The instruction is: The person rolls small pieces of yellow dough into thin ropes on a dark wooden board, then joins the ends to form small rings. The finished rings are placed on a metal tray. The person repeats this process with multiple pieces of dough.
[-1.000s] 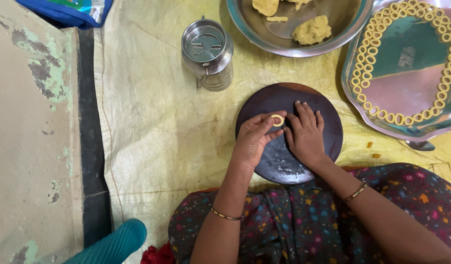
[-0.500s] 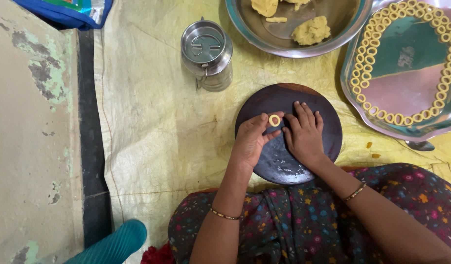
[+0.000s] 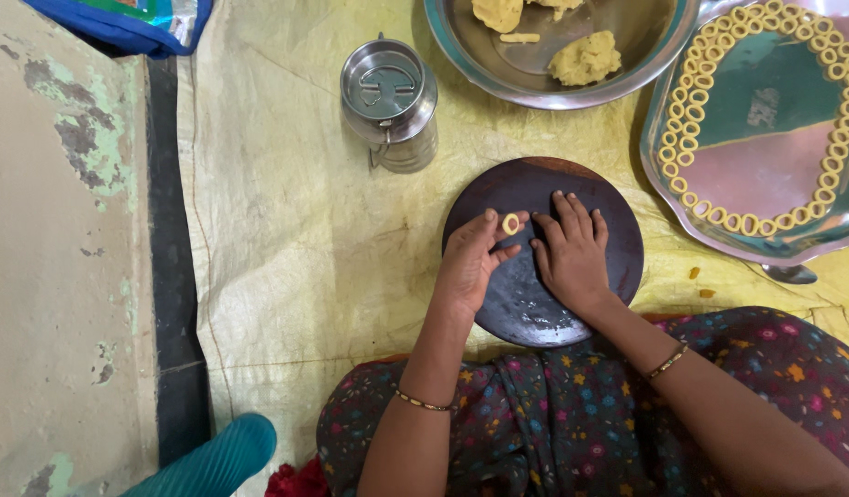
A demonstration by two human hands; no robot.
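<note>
Nearest the camera, a lap in dark flowered cloth (image 3: pixel 572 414) leans over a round dark board (image 3: pixel 609 267) on the yellow sheet (image 3: pixel 286 248) that covers the floor, so the work sits within easy reach of both arms. The left hand (image 3: pixel 469 262) curls, thumb and forefinger pinching a small dough ring (image 3: pixel 510 223) just above the board, apparently to close its ends. The right hand (image 3: pixel 572 253) lies flat and open, holding nothing, fingertips beside the ring, steadying. Farther off stand a lidded steel can (image 3: pixel 389 101), a steel bowl (image 3: pixel 461 46) of dough lumps (image 3: pixel 586 57), and a steel tray (image 3: pixel 765 175) with finished rings (image 3: pixel 696 115) lining its edge, kept apart, likely so they do not stick.
</note>
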